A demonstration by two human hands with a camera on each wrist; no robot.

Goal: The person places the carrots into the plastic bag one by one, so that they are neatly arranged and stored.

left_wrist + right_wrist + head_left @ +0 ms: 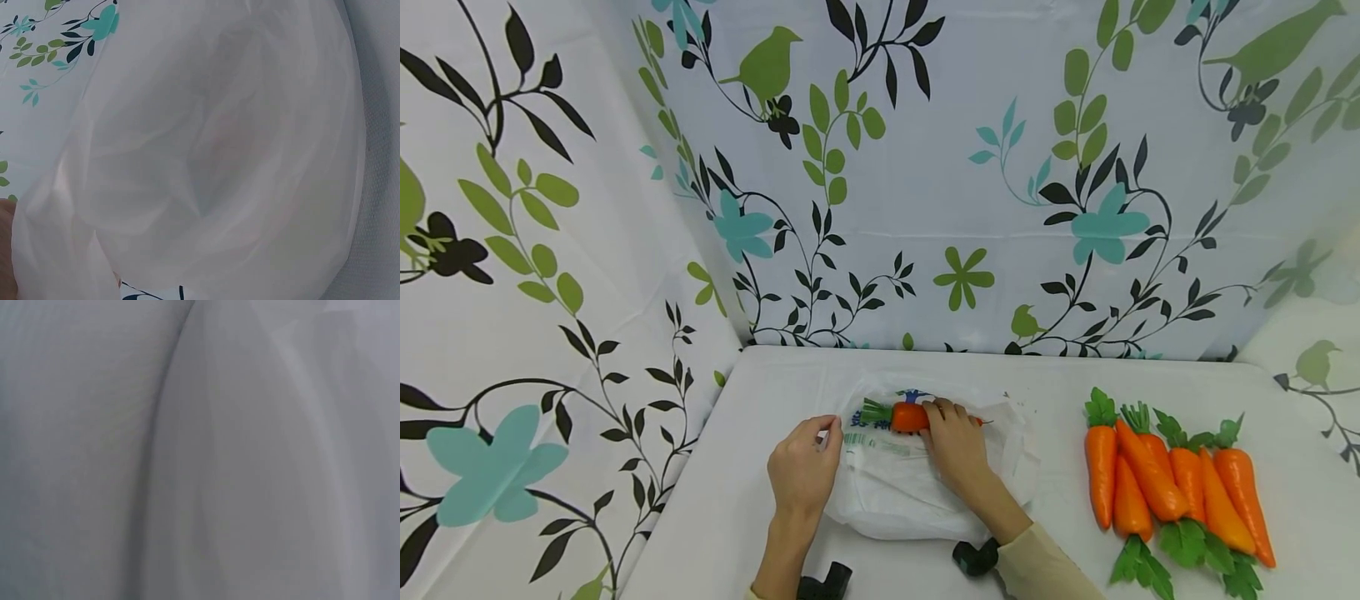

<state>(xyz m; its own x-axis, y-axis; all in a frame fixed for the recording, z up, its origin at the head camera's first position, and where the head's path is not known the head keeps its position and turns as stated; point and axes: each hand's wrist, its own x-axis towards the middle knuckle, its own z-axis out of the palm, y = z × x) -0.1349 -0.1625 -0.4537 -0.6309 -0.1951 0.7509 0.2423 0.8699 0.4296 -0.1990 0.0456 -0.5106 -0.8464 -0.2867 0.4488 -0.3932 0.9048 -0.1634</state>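
Note:
A white plastic bag (pixel 910 500) with blue and green print lies in the middle of the table. An orange-red carrot (pixel 908 417) with a cut green top lies across the bag's far part, its thin tip pointing right. My right hand (pixel 957 446) grips the carrot from above, its fingers hiding the middle. At the bag's left edge, my left hand (pixel 805 467) pinches the plastic between thumb and curled fingers. In the left wrist view, the bag (pixel 219 156) bulges up and covers most of the picture. Only pale bag plastic (pixel 262 456) and table surface show in the right wrist view.
To the right, several orange carrots (pixel 1150 475) with green leaves lie in a loose pile on the white table (pixel 737 467). A patterned curtain (pixel 880 208) stands behind the table and along its left side. Black wrist devices (pixel 976 558) sit by both wrists.

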